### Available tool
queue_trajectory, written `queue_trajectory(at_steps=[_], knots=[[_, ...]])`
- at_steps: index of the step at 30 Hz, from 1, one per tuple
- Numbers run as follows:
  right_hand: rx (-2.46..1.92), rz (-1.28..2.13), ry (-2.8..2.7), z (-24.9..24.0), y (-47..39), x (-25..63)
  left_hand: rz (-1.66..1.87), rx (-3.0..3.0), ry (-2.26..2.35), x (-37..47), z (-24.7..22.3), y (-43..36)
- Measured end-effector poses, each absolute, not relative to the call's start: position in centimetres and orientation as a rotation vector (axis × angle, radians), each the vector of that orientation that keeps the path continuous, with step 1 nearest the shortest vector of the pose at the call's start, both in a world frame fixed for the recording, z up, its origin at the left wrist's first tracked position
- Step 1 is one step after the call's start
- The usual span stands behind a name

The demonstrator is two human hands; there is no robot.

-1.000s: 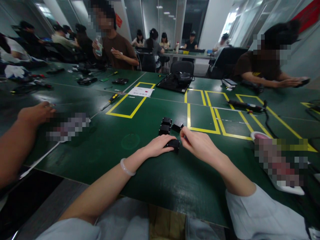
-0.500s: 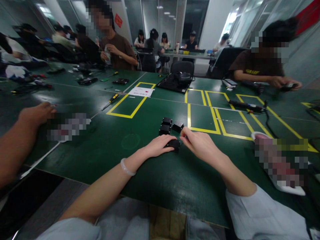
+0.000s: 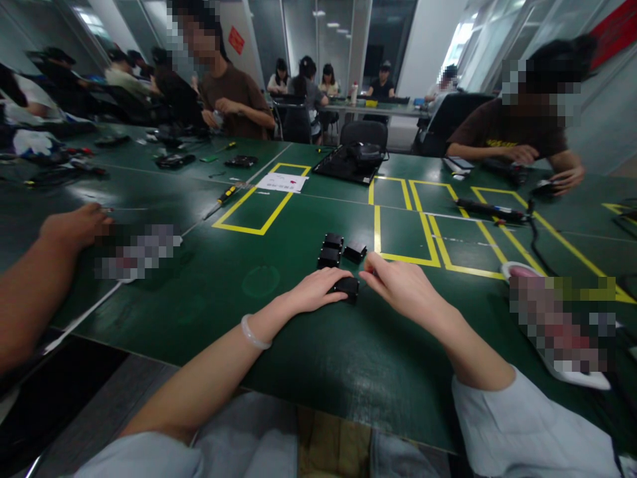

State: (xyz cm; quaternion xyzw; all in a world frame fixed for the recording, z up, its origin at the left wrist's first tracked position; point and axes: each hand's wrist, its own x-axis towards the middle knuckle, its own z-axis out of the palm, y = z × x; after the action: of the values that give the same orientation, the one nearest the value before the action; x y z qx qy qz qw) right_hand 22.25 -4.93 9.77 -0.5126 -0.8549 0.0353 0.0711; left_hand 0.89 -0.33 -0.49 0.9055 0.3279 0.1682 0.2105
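Note:
My left hand (image 3: 317, 287) presses a small black box-shaped part (image 3: 349, 288) on the green table (image 3: 259, 335), its thumb along the near side and its fingers over the top. Close to the right end of that part, my right hand (image 3: 404, 285) is closed with the fingertips pinched together. Whatever sits in this pinch is hidden or too small to make out. Just beyond my hands lie two similar black parts (image 3: 330, 256) in a row. Another black part (image 3: 355, 250) lies at an angle to their right, near my right fingertips.
A white tray (image 3: 584, 380) with blurred contents stands on the right. Yellow tape rectangles (image 3: 408, 257), a paper sheet (image 3: 282, 182) and a screwdriver (image 3: 221, 200) lie farther off. A co-worker's arm (image 3: 44, 272) rests at left; a black panel (image 3: 343, 166) lies at the back.
My hands and the black parts stay almost in place. The person across at right has lowered a dark object toward the table, hands now apart. The standing person's hands have shifted slightly.

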Motion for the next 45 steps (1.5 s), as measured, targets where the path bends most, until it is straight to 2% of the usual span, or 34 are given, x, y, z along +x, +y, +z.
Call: queue_trajectory(at_steps=[8,15,45], knots=[[-1.423,0.154,-2.534,9.48,-4.7,22.6,0.46,2.506,0.917,0.89,-0.49,-0.33],[-1.524,0.056,-2.589,9.48,-4.66,22.44,0.469,2.503,0.929,0.93,-0.68,-0.26],[-1.447,0.131,-2.615,10.05,-5.04,22.58,0.462,2.516,0.916,0.95,-0.53,-0.29]])
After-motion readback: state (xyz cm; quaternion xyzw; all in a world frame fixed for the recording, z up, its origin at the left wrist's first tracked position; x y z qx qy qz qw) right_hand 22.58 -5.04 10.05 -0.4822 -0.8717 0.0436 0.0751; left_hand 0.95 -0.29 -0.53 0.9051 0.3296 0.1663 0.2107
